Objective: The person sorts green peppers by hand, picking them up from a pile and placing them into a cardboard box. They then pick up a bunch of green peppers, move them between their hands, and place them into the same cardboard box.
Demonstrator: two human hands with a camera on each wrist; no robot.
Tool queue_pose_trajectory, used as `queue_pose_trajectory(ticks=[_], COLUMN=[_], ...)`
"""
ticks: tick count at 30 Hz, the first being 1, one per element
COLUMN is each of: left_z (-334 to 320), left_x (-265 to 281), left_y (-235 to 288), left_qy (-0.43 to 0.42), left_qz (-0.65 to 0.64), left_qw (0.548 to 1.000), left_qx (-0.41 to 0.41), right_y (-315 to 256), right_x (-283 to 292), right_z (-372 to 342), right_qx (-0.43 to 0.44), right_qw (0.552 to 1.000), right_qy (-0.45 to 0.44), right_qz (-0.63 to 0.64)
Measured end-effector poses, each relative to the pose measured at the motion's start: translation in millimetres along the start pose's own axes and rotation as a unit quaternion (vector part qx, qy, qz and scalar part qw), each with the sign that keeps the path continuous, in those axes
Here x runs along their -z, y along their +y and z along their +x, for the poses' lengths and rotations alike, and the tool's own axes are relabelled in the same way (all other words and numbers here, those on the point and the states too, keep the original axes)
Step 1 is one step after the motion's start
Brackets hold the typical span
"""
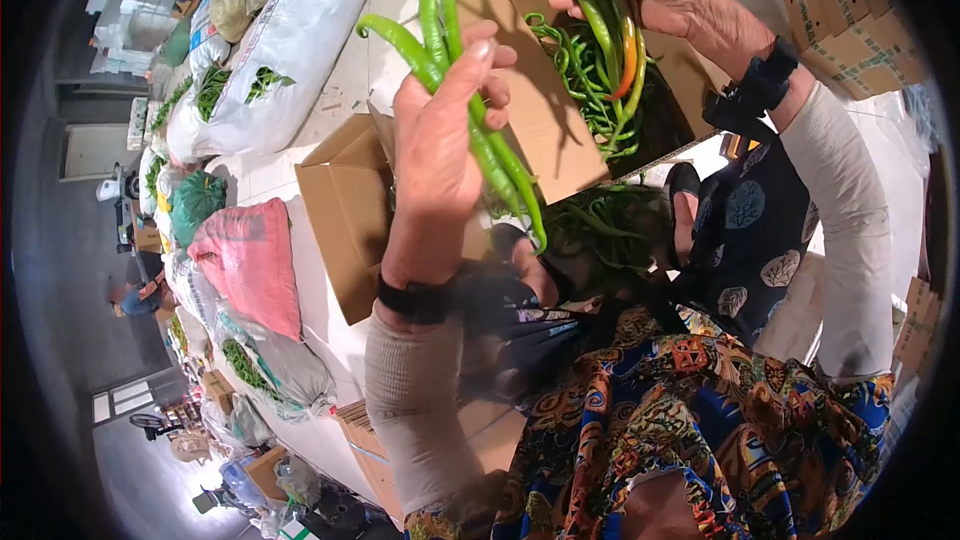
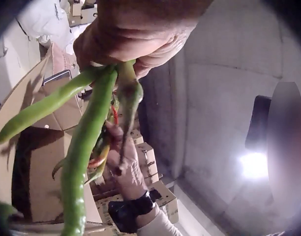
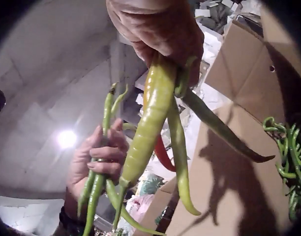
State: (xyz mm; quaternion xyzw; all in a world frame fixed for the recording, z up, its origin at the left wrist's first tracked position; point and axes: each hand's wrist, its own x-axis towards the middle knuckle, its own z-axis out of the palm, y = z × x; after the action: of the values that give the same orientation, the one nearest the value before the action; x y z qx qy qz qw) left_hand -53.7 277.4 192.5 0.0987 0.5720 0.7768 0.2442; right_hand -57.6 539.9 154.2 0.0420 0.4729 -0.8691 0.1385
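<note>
My left hand grips several long green chili peppers, their stem ends and tips sticking out above and below the fingers. In the left wrist view, green peppers hang below that hand. To the right, my right hand holds a bunch of green and orange-red chili peppers over an open cardboard box. Inside that box lies a heap of thin green peppers. The right wrist view shows a pale green pepper and a red one in the right hand's bunch.
A second open cardboard box stands left of the left forearm. Dark green peppers lie low between the person's feet. White sacks and a pink sack line the left side. Stacked cartons stand at upper right.
</note>
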Motion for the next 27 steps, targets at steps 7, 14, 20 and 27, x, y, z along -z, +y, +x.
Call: queue_pose_trajectory(ticks=[7,14,20,27], left_z=[-1.8,4.0,-4.5,8.2], left_x=[1.9,-16.9,-48.8,-95.4], left_y=[-3.5,-14.6,-29.3,-88.3], left_qy=[-0.051,-0.079,-0.064,-0.171], left_qz=[-0.098,-0.141,-0.033,0.091], left_qw=[0.994,0.987,0.997,0.979], left_qx=[0.021,0.016,-0.036,-0.066], right_y=[8.2,9.0,39.7,75.5], right_x=[45.3,-44.4,-95.6,-46.0], right_z=[-2.8,-56.9,-87.9,-121.5], right_qx=[-0.124,-0.022,-0.044,0.234], right_qw=[0.898,0.938,0.968,0.908], right_qy=[0.173,-0.040,-0.017,0.124], right_qz=[-0.386,-0.343,-0.248,-0.324])
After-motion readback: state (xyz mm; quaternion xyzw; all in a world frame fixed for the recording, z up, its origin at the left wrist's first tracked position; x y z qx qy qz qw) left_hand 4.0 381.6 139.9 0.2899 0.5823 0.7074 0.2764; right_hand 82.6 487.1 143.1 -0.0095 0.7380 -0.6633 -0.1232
